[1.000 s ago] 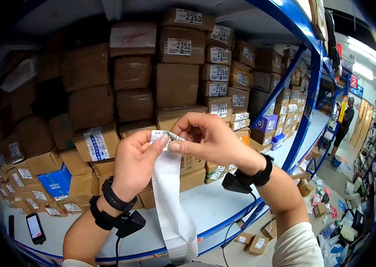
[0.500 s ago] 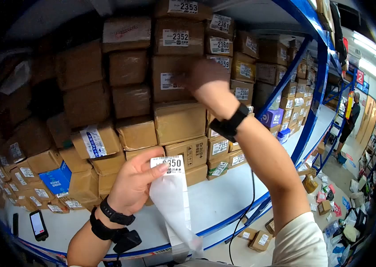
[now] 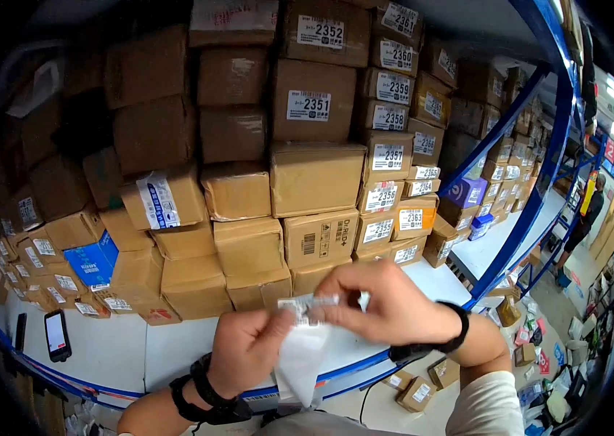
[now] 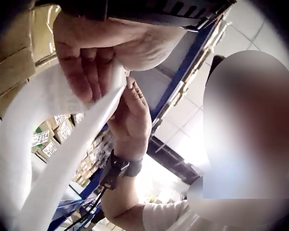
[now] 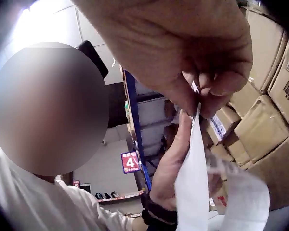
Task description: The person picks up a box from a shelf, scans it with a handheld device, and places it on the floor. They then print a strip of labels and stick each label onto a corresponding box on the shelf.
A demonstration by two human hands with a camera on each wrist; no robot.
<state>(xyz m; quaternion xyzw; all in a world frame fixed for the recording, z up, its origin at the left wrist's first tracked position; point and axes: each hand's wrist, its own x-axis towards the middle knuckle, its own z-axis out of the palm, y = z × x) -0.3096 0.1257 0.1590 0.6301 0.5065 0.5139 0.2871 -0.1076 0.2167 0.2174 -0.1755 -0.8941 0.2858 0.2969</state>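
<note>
A long white strip of printed labels (image 3: 300, 363) hangs from my left hand (image 3: 249, 345), which pinches it near its top end with the thumb on the printed face. My right hand (image 3: 387, 305) pinches the top label with thumb and fingertips, close beside the left thumb. The right wrist view shows this pinch, with the strip (image 5: 192, 178) dangling below. In the left wrist view the strip (image 4: 62, 178) loops down from the fingers. A carton labelled 2351 (image 3: 314, 76) stands in the stack ahead.
Stacked cartons (image 3: 318, 178), many with numbered labels, fill the shelf. A phone (image 3: 57, 334) lies on the white shelf board (image 3: 103, 356) at left. A blue upright (image 3: 565, 145) stands at right. Small boxes (image 3: 417, 392) and parcels lie on the floor; another person (image 3: 587, 211) stands farther off.
My right hand went up to the bare carton below 2352, where a 2351 label now sticks, then returned to the strip. My left hand kept hold of the strip. The head view shifted.
</note>
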